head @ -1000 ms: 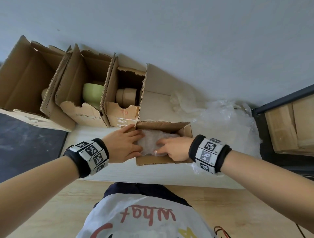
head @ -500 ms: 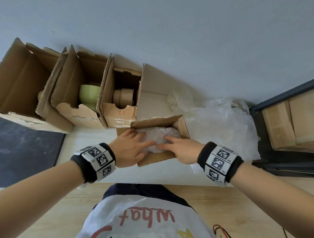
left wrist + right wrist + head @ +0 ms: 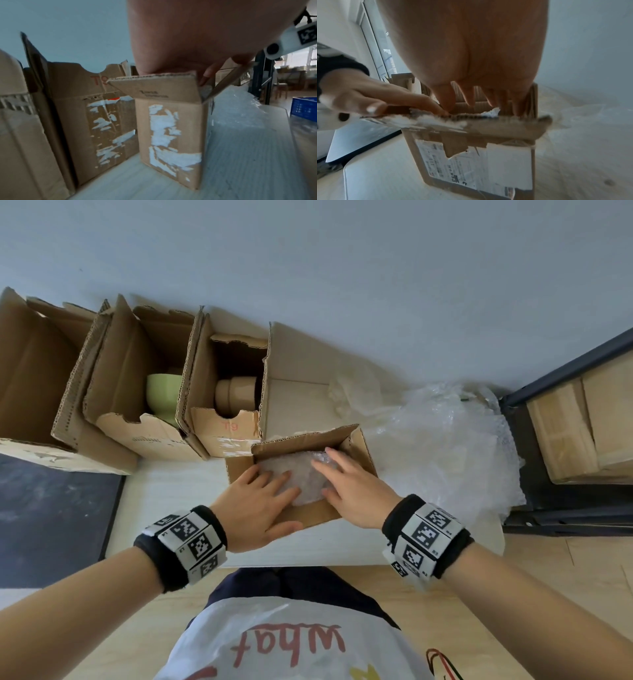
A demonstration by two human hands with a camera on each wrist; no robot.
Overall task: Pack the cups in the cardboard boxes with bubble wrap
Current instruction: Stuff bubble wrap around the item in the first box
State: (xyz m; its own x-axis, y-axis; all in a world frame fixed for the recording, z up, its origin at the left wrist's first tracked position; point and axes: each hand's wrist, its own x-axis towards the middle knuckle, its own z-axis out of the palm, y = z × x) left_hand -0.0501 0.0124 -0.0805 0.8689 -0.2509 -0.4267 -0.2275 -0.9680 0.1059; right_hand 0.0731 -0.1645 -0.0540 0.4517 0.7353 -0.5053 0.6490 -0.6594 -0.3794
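A small open cardboard box [image 3: 359,445] stands on the white table in front of me, with a bubble-wrapped bundle [image 3: 303,474] filling it. My left hand [image 3: 270,491] lies flat on the wrap with straight fingers, its thumb over the near flap. My right hand [image 3: 342,481] presses the wrap from the right, fingers straight and spread. In the right wrist view the right fingers [image 3: 471,97] reach down into the box [image 3: 479,155]. The cup inside the wrap is hidden. The left wrist view shows the box side [image 3: 171,128] under my palm.
Three open boxes line the back left: one holds a tan cup [image 3: 236,397], another a green cup [image 3: 164,392]. A loose bubble wrap pile [image 3: 445,453] lies to the right, before a dark shelf frame [image 3: 548,508]. A dark mat [image 3: 51,518] lies left.
Both hands have drawn back out of the box and spread flat over the top of the wrap. The small box has turned slightly.
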